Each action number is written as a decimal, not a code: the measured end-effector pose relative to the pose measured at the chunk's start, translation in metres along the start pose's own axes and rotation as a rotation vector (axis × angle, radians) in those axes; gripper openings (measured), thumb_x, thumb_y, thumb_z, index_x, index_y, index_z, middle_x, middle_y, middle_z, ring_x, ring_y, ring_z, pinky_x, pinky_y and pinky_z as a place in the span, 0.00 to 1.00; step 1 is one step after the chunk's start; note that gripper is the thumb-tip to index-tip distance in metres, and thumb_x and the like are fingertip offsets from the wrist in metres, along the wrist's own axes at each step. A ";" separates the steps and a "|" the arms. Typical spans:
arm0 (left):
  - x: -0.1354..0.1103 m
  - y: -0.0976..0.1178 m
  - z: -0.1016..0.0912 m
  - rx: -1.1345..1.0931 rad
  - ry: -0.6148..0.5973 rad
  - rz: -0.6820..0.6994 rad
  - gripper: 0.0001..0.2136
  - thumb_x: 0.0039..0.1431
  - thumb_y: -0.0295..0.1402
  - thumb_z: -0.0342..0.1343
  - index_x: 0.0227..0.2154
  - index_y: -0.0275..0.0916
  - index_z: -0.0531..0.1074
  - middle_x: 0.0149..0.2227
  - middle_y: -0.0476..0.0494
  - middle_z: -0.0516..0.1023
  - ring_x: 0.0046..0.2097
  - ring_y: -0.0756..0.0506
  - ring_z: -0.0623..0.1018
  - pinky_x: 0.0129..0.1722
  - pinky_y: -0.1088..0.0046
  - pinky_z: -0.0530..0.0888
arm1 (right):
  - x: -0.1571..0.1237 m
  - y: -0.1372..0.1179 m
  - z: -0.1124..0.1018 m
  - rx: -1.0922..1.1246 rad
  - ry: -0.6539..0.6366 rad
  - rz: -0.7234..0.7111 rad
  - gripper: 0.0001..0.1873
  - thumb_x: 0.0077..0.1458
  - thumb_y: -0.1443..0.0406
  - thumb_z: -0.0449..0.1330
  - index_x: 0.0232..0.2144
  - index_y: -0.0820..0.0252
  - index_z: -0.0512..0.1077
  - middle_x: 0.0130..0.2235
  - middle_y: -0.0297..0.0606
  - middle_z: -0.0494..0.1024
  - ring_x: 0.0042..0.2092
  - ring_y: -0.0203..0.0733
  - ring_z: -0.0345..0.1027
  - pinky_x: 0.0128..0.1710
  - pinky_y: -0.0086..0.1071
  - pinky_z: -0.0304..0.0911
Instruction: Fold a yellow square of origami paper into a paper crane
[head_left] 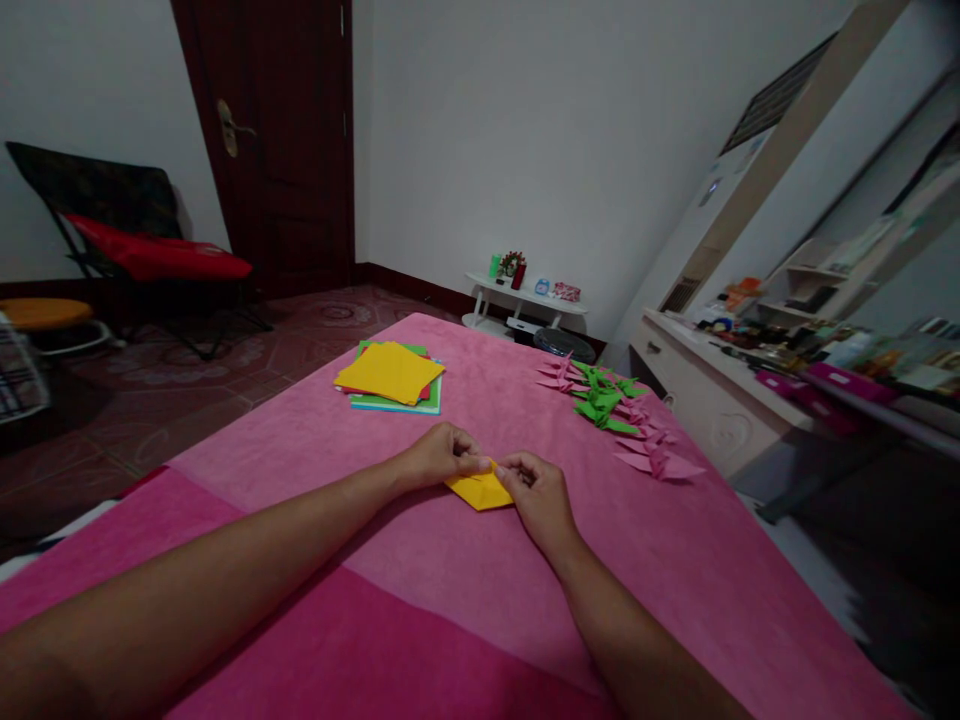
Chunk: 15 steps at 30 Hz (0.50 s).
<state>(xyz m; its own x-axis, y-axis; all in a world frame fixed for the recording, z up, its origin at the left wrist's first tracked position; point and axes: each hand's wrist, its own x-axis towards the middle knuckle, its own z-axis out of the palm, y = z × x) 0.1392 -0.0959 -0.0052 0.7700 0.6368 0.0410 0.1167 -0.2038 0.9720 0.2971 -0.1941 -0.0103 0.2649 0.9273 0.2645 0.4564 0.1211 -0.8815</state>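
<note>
A partly folded piece of yellow origami paper [481, 492] lies on the pink cloth, its near end coming to a blunt point. My left hand [442, 455] pinches its upper left edge between thumb and fingers. On the upper right edge, my right hand [536, 492] grips the same paper, thumb on top and fingers curled. The two thumbs almost meet at the paper's far corner. Beyond my left hand rests a stack of coloured paper sheets [390, 372], yellow uppermost, with green, red and blue edges showing beneath.
Several folded paper cranes, green [600, 405] and pink [658, 462], sit along the right side of the pink-covered table [450, 610]. A cluttered dresser [720, 400] stands to the right. Past the far edge is a small white shelf [529, 293]. A folding chair [142, 240] is at left.
</note>
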 end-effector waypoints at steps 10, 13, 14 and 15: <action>-0.007 0.003 -0.013 -0.082 -0.163 -0.011 0.18 0.34 0.36 0.67 0.31 0.32 0.74 0.27 0.49 0.74 0.26 0.52 0.70 0.26 0.79 0.66 | -0.003 -0.008 0.000 -0.032 0.067 -0.052 0.08 0.49 0.62 0.59 0.27 0.62 0.73 0.23 0.32 0.68 0.24 0.34 0.60 0.23 0.26 0.55; -0.007 0.001 -0.012 -0.081 -0.135 -0.003 0.15 0.36 0.36 0.66 0.29 0.32 0.75 0.26 0.50 0.74 0.25 0.52 0.70 0.25 0.79 0.65 | -0.003 -0.007 -0.001 -0.033 0.069 -0.055 0.09 0.49 0.61 0.59 0.28 0.61 0.73 0.24 0.33 0.70 0.25 0.35 0.62 0.23 0.26 0.57; -0.006 0.001 -0.012 -0.080 -0.117 0.000 0.14 0.37 0.35 0.66 0.28 0.32 0.75 0.25 0.50 0.74 0.25 0.52 0.70 0.25 0.79 0.65 | -0.003 -0.007 -0.001 -0.019 0.070 -0.053 0.09 0.50 0.60 0.59 0.28 0.61 0.73 0.25 0.34 0.71 0.26 0.35 0.63 0.24 0.27 0.58; -0.006 0.000 -0.012 -0.084 -0.095 0.004 0.14 0.37 0.35 0.66 0.27 0.32 0.75 0.25 0.50 0.74 0.25 0.52 0.70 0.25 0.80 0.65 | -0.003 -0.007 -0.002 0.005 0.068 -0.046 0.10 0.51 0.59 0.58 0.29 0.61 0.73 0.26 0.34 0.72 0.27 0.36 0.65 0.25 0.27 0.60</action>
<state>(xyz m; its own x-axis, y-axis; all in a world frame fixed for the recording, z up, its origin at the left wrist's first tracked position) 0.1270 -0.0906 -0.0026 0.8269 0.5617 0.0264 0.0637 -0.1404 0.9880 0.2947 -0.1984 -0.0043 0.3009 0.8947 0.3301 0.4649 0.1646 -0.8699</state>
